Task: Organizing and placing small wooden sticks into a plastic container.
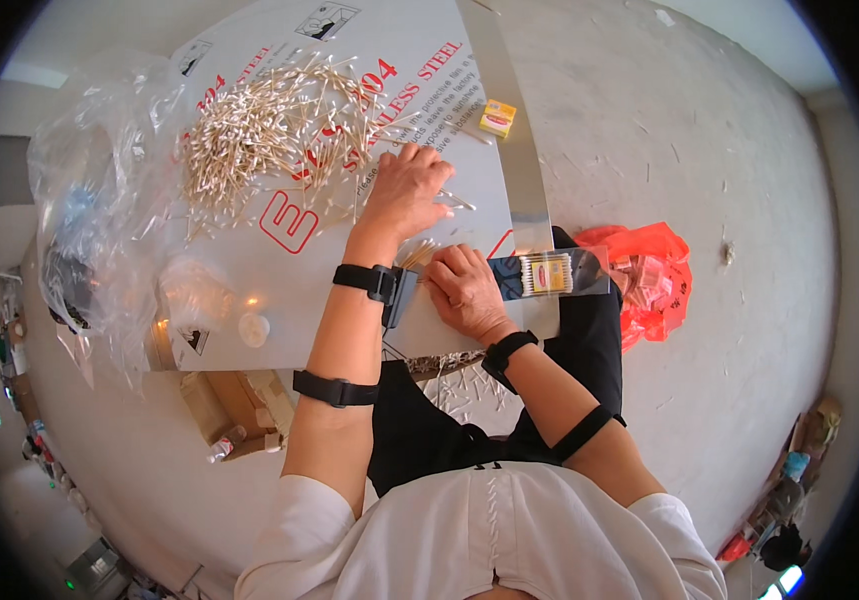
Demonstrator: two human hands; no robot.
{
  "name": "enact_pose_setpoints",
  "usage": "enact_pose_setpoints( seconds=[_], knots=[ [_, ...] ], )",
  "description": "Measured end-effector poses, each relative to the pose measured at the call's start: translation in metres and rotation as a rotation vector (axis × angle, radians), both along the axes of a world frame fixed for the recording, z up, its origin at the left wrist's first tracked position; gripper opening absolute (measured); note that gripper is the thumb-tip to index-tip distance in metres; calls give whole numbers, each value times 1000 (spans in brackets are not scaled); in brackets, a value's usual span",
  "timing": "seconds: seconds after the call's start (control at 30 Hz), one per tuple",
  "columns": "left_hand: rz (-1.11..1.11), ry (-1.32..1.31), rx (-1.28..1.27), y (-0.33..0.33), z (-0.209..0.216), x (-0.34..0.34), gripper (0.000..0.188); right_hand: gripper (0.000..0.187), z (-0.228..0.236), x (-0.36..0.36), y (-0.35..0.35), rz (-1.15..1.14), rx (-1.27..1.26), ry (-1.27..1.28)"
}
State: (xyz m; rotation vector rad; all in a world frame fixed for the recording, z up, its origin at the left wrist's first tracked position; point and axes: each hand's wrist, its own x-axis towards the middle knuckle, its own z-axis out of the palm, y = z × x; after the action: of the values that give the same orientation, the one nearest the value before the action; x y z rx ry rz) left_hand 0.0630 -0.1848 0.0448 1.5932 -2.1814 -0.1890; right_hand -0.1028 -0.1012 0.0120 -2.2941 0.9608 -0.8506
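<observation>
My left hand (408,195) reaches over the steel-topped table (239,325), thumb and fingers apart, at the right edge of a loose pile of cotton swabs (254,130). A few swabs stick out beside its thumb. Close by, my right hand (465,290) has its fingers curled around a small bunch of cotton swabs (417,254), partly hidden behind my left wrist. Right of that hand lies a clear plastic pouch (591,271) holding swabs and a yellow label card (551,273).
A small yellow box (497,117) sits near the table's right edge. Crumpled clear plastic (99,200) covers the left side, near a round whitish piece (253,329). A red bag (664,290) is beyond my right leg. Below the table stands a cardboard box (234,405).
</observation>
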Motion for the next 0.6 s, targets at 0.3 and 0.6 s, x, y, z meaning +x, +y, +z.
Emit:
enact_pose_setpoints(
  seconds=[0.3,0.6],
  knots=[
    [144,96,152,32,-13,19,14,15,0,-1,0,-11,-15,-10],
    [676,358,225,81,-1,34,12,12,-1,-1,0,-24,-14,4]
  ],
)
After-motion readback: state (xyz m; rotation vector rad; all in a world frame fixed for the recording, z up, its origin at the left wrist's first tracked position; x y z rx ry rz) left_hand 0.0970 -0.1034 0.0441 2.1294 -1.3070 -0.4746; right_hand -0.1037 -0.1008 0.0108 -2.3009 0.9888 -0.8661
